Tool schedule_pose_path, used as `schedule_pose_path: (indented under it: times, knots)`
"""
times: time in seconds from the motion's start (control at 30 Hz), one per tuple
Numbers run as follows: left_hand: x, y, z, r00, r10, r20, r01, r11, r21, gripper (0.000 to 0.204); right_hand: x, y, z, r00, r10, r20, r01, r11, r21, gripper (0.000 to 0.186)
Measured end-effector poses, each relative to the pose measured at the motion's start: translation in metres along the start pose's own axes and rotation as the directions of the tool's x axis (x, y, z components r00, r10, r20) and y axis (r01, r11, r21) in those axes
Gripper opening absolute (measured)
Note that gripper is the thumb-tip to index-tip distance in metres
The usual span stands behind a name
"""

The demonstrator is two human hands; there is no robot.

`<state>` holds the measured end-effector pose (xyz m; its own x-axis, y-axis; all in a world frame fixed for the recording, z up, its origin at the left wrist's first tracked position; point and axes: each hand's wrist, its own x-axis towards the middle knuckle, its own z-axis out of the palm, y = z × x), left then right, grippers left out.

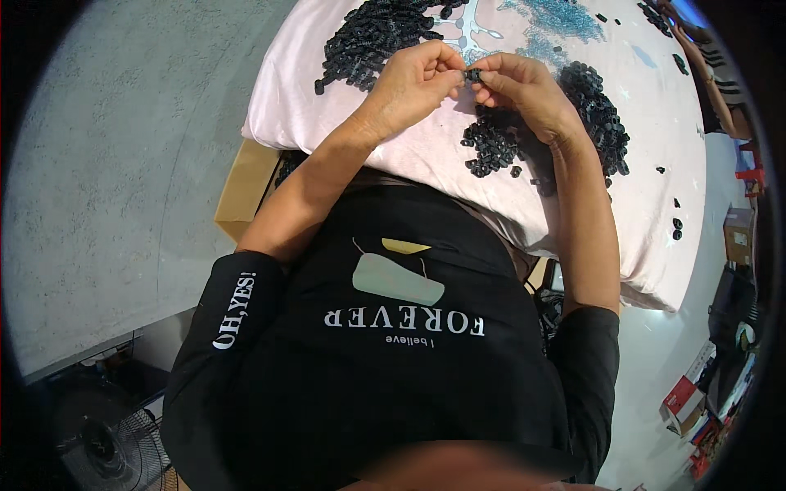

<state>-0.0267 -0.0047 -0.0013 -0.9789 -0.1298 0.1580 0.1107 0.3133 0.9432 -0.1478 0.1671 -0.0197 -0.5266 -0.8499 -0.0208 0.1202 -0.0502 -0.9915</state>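
– So where is the small black part (473,75)?
– Pinched between the fingertips of the left hand (413,82) and right hand (524,90), above a black pile (544,135). Its shape is too tiny to see.

Red-and-white box (681,398) on floor, lower right. Brown carton (738,233) at right edge, beside the table. Tan cardboard box (246,188) under table's left edge. No screens seen.

Left hand (417,78), right hand (520,86) fingertip-to-fingertip
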Motion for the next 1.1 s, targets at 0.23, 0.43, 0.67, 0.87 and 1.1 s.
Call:
schedule_pose_path:
  times: [0.23,0.43,0.67,0.87,1.1]
  knots:
    - [0.000,0.001,0.001,0.999,-0.043,-0.008,0.043,0.999,-0.021,0.011,-0.001,0.000,0.003,1.000,-0.001,-0.011,0.001,1.000,-0.010,0.019]
    - [-0.001,-0.003,0.003,0.998,-0.015,-0.059,0.021,0.995,0.096,0.007,-0.002,-0.004,0.009,0.998,-0.024,-0.051,0.020,0.997,-0.080,0.016]
    - [-0.005,0.001,0.005,0.995,-0.011,-0.103,0.029,0.984,0.175,0.005,-0.002,-0.002,0.016,0.995,-0.078,-0.068,0.068,0.987,-0.147,0.014]
    - [-0.012,-0.001,0.005,0.987,0.019,-0.161,0.024,0.965,0.262,0.005,-0.002,0.001,0.029,0.977,-0.190,-0.097,0.163,0.958,-0.237,0.012]
    - [-0.007,0.007,0.001,0.998,0.027,-0.054,-0.027,1.000,0.002,0.012,-0.003,-0.002,0.018,0.985,-0.158,-0.071,0.154,0.986,-0.056,0.017]
